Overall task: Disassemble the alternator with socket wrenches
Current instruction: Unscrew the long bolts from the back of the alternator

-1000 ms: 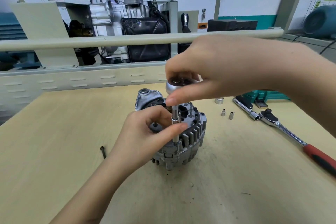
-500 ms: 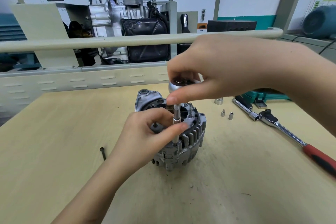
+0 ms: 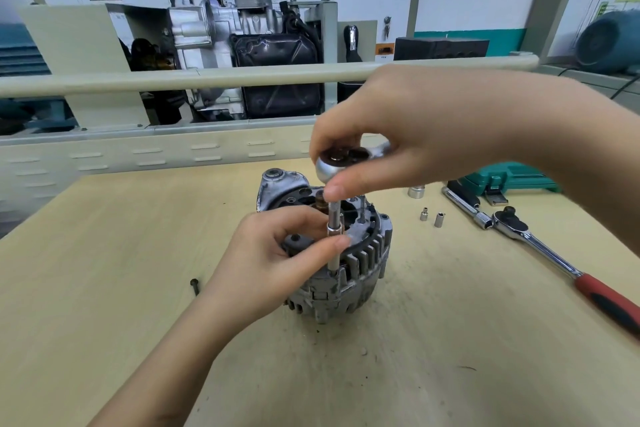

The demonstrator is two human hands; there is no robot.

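Right now the left hand (image 3: 273, 260) pinches the thin socket extension (image 3: 334, 236) betw. thumb and forefinger, about halfway up the shaft, steadying it upright; the other fingers curl loosely against the housing. Above it the right hand (image 3: 426, 135) wraps the head of a small ratchet wrench (image 3: 337, 163), thumb pressed along its underside, fingers curled over the top w/ the handle hidden in the palm. The extension's lower end sits down in a gap at the near rim of the alternator (image 3: 332, 253), presumably on a through-bolt, tho the bolt head itself is hidden. The alternator stands on end near the middle of the wooden bench (image 3: 104, 288), finned housing facing the camera, rear parts exposed on top. Progress, as a judgement: early-to-mid. One dark bolt (image 3: 194, 286) lies loose on the bench to the left, well apart from the unit, so at least one fastener looks to be out, and another bolt seems to stand raised at the far side of the top. The two case halves are not yet split, so remaining bolts, separation and internals are all left. To the right lie a bigger ratchet with red handle (image 3: 554, 253), two small sockets (image 3: 431, 217), a larger socket (image 3: 416, 191) and a green tool case (image 3: 512, 180).
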